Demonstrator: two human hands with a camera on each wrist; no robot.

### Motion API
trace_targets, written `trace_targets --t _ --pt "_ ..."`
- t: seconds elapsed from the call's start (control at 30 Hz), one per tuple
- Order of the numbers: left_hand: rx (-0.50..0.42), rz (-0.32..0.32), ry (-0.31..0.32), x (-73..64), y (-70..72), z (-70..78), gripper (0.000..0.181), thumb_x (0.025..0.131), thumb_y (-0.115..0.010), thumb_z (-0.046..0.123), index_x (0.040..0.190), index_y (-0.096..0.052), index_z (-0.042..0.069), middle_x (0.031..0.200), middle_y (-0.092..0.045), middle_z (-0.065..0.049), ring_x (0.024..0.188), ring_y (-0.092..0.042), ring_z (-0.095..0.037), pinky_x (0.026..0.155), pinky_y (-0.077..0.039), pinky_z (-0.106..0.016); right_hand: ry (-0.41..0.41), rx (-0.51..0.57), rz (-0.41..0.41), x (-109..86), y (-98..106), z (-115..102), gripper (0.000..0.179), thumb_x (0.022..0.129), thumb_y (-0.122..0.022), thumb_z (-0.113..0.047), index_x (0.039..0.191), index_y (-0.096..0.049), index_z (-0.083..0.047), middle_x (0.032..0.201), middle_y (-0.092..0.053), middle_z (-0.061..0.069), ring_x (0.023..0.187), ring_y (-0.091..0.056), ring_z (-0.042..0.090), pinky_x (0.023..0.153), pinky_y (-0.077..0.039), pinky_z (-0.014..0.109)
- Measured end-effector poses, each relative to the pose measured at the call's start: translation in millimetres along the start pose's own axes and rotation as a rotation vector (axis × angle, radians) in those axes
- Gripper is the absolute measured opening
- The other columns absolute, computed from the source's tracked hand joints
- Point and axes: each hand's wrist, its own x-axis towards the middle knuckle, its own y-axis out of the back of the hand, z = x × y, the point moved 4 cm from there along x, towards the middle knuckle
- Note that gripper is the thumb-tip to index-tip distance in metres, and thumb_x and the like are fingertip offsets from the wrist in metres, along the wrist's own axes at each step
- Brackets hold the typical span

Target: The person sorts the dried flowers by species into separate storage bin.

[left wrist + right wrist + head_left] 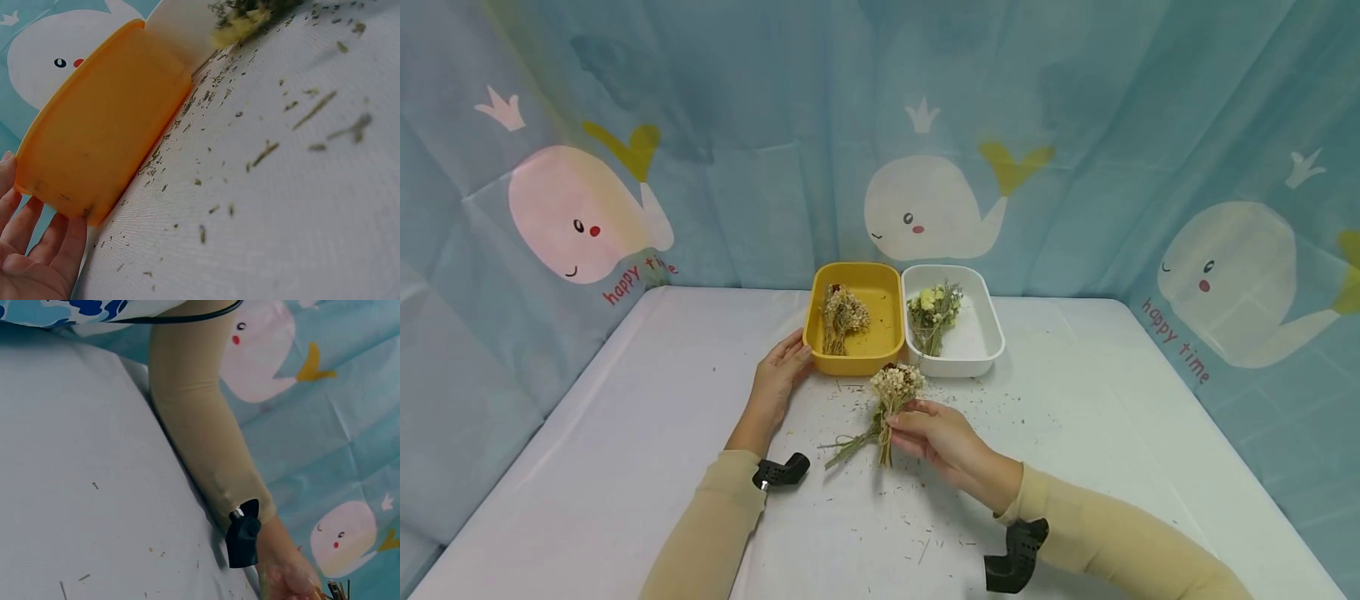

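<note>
My right hand (951, 446) pinches a bunch of dried flowers (897, 385) by its stems, in front of the trays. The bunch has small cream heads with a few dark red ones. Greener stems (850, 446) stick out to its lower left, and yellow blooms (244, 28) show at the top of the left wrist view. The left hand (778, 375) touches the near left corner of a yellow tray (857, 364), its fingers (70, 250) extended along the outer wall. In the right wrist view, cut stem ends (337, 589) overlap the left hand.
A cream dried bunch (846, 315) lies in the yellow tray. Beside it, a white tray (977, 362) holds a yellow-flowered bunch (934, 308). Plant crumbs (925, 546) litter the white tabletop (1075, 400). A whale-print curtain (760, 208) hangs behind the table and along its sides.
</note>
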Motion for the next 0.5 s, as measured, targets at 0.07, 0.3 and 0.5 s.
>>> trace_targets --t 0.07,0.3,0.5 --pt "0.003 0.004 0.0 -0.1 0.3 0.2 0.053 0.101 -0.059 0.018 0.152 -0.043 0.014 0.157 -0.042 -0.006 0.144 -0.044 -0.017 0.113 -0.045 -0.029 0.004 -0.005 -0.005 0.5 -1 -3 0.052 0.096 -0.061 -0.002 0.14 -0.038 0.011 0.103 -0.069 0.007 0.089 -0.072 0.008 0.086 -0.06 0.021" --pt "0.006 0.004 -0.009 -1.5 0.5 0.9 0.054 0.101 -0.059 0.018 0.152 -0.042 0.013 0.158 -0.042 -0.006 0.144 -0.044 -0.018 0.114 -0.044 -0.031 0.013 -0.005 0.014 7.8 -2 -15 0.058 0.096 -0.061 0.0 0.146 -0.035 0.011 0.113 -0.067 0.011 0.09 -0.072 0.008 0.087 -0.06 0.02" --pt "-0.015 -0.018 -0.01 -1.4 -0.2 0.5 0.055 0.101 -0.059 0.018 0.153 -0.041 0.013 0.158 -0.042 -0.006 0.144 -0.043 -0.018 0.115 -0.043 -0.032 0.05 -0.019 0.022 18.9 -5 -34 0.058 0.097 -0.059 0.002 0.149 -0.033 0.01 0.138 -0.054 0.023 0.087 -0.071 0.005 0.087 -0.059 0.019"
